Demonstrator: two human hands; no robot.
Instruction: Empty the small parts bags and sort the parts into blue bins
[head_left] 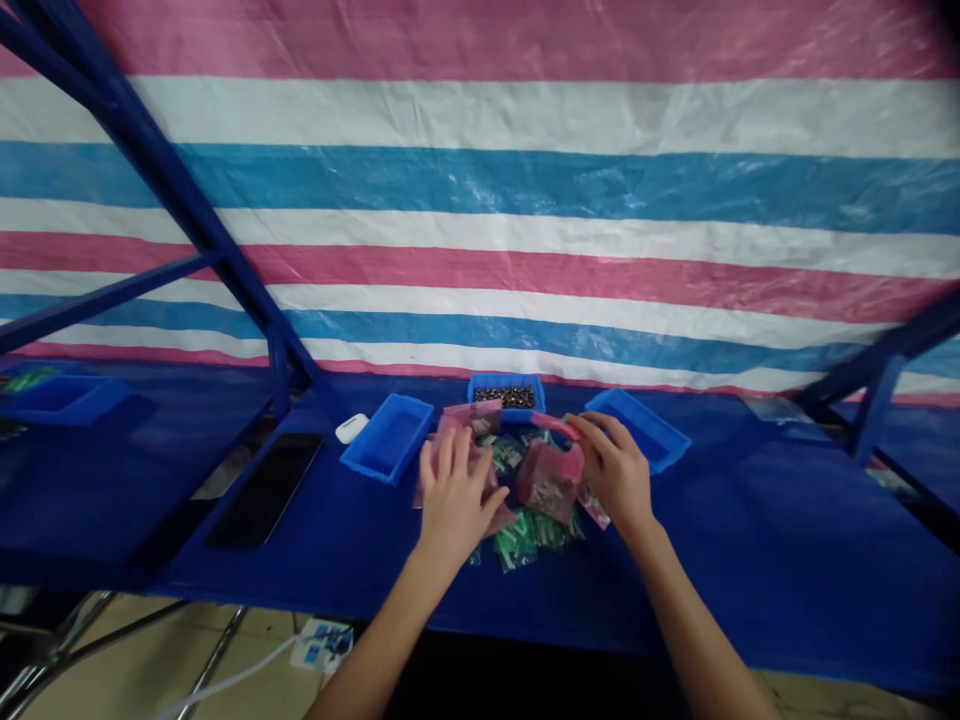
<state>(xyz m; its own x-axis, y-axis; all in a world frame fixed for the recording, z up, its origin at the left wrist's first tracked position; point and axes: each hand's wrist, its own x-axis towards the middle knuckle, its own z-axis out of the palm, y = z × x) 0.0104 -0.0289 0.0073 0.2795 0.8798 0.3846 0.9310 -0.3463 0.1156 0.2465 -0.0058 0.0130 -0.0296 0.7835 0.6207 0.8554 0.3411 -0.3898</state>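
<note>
While the left hand (454, 500) lies with spread fingers on soft pink plastic bags (471, 418), the right hand (611, 470) curls its fingers over a thin pink plastic bag (546, 482), above small green packets (517, 540); this bag seems light, slippery, best held by its edge.

Smartphone (264, 490), white earbud case (352, 428) on blue table (750, 560); striped tarp (480, 200) behind.

The bare left forearm (379, 640) and right forearm (694, 620) reach forward side by side. The left hand (454, 505) lies palm down, fingers spread; the right hand (611, 470) curves inward, fingers bent.
</note>
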